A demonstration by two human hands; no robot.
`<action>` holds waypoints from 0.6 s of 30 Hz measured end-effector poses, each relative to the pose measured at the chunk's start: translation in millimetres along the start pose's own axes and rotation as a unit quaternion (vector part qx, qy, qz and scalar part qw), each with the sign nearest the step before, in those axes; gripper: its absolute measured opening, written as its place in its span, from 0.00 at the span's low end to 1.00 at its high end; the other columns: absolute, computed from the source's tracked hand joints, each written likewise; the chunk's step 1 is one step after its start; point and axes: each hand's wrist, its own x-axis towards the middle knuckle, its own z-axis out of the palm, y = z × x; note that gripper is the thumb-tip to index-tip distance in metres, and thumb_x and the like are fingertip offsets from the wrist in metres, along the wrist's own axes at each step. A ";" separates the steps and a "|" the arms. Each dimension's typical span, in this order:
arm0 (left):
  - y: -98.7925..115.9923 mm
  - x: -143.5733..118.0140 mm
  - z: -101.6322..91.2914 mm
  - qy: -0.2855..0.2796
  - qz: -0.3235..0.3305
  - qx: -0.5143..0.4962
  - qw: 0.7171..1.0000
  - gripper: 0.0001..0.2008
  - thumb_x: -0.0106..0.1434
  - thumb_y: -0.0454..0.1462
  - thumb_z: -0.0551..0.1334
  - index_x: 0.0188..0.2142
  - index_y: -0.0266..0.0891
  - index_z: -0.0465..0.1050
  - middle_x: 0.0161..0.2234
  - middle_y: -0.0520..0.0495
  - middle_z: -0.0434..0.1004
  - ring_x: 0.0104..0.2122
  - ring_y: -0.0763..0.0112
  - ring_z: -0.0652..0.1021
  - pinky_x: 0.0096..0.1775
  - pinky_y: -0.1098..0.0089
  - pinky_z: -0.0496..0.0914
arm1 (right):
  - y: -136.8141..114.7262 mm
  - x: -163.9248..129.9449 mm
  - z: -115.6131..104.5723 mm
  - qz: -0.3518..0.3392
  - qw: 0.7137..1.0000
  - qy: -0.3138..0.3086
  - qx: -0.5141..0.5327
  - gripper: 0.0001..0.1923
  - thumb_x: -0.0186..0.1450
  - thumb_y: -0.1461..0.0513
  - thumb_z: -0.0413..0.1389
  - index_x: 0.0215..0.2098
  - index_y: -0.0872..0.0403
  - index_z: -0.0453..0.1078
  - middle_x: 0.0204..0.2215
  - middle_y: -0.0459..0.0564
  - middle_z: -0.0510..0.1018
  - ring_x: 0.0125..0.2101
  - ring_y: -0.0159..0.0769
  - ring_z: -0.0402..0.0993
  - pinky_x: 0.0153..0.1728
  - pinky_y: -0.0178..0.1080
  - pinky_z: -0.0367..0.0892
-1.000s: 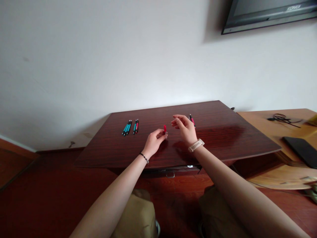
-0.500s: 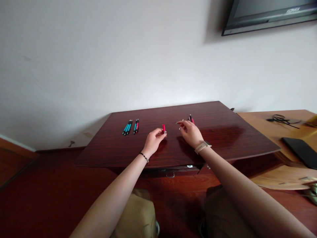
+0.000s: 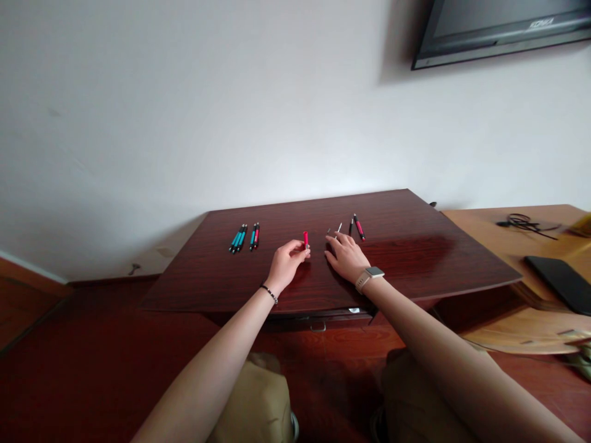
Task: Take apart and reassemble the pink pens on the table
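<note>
My left hand (image 3: 287,263) pinches a short red pen barrel (image 3: 305,237), held upright over the dark table. My right hand (image 3: 347,256) lies palm down on the tabletop with its fingers spread. Just beyond its fingertips is a thin white pen refill (image 3: 340,227), partly hidden by the fingers. A tiny dark piece (image 3: 329,231) lies left of the refill, too small to name. Beside these lie a black pen part (image 3: 351,226) and a red and black pen (image 3: 359,227).
Several blue and black pens (image 3: 237,238) lie at the table's left, with a red pen (image 3: 257,236) alongside. A wooden desk to the right bears a black cable (image 3: 524,223) and a dark flat device (image 3: 559,283). A television (image 3: 501,31) hangs on the wall.
My right hand has come down and slightly toward me, its fingers flattening onto the table. More of the refill and pen parts now shows. My left hand stays put with the barrel.
</note>
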 end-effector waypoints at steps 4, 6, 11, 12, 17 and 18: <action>0.0 0.3 -1.1 0.002 0.013 0.011 1.000 0.12 0.66 0.44 0.70 0.42 0.38 0.81 0.39 0.45 0.85 0.37 0.65 0.83 0.42 0.66 0.78 | -3.7 -2.0 -2.8 0.013 1.000 -0.020 -0.007 0.28 0.78 0.53 0.50 0.68 0.60 0.68 0.69 0.65 0.68 0.68 0.55 0.62 0.65 0.52 0.63; 1.1 0.2 -1.1 0.003 0.005 0.019 1.000 0.12 0.67 0.45 0.69 0.43 0.39 0.82 0.38 0.45 0.84 0.34 0.67 0.82 0.39 0.67 0.77 | -6.4 -3.2 -6.2 0.022 0.999 -0.022 -0.008 0.28 0.78 0.53 0.50 0.68 0.61 0.68 0.68 0.65 0.70 0.67 0.54 0.63 0.65 0.50 0.63; 2.7 -0.1 -0.4 -0.008 -0.005 0.030 0.999 0.12 0.67 0.45 0.69 0.43 0.40 0.82 0.39 0.46 0.84 0.33 0.68 0.82 0.36 0.69 0.76 | -13.2 -4.1 -13.2 0.048 0.998 -0.028 -0.016 0.26 0.77 0.52 0.51 0.66 0.59 0.69 0.66 0.66 0.72 0.65 0.54 0.65 0.62 0.49 0.65; 2.4 -0.1 -0.4 -0.012 -0.005 0.025 1.000 0.13 0.67 0.45 0.69 0.43 0.39 0.82 0.39 0.45 0.84 0.35 0.67 0.83 0.37 0.69 0.76 | -14.1 -3.9 -13.8 0.050 0.998 -0.029 -0.017 0.26 0.77 0.52 0.51 0.67 0.58 0.68 0.66 0.65 0.72 0.65 0.54 0.66 0.62 0.49 0.66; 0.3 -0.1 -1.8 -0.016 0.000 0.036 0.999 0.14 0.68 0.48 0.68 0.44 0.40 0.81 0.40 0.45 0.85 0.31 0.69 0.82 0.33 0.70 0.74 | -15.4 -1.1 -13.2 0.052 0.998 -0.028 -0.021 0.27 0.78 0.52 0.50 0.68 0.58 0.67 0.70 0.65 0.68 0.67 0.55 0.64 0.62 0.51 0.66; 0.3 -0.1 -2.0 -0.015 0.002 0.043 0.999 0.14 0.68 0.48 0.68 0.44 0.40 0.81 0.41 0.45 0.85 0.29 0.70 0.81 0.32 0.70 0.73 | -15.6 -0.6 -12.7 0.052 0.998 -0.030 -0.023 0.26 0.78 0.52 0.50 0.67 0.58 0.68 0.70 0.65 0.68 0.67 0.55 0.63 0.62 0.51 0.65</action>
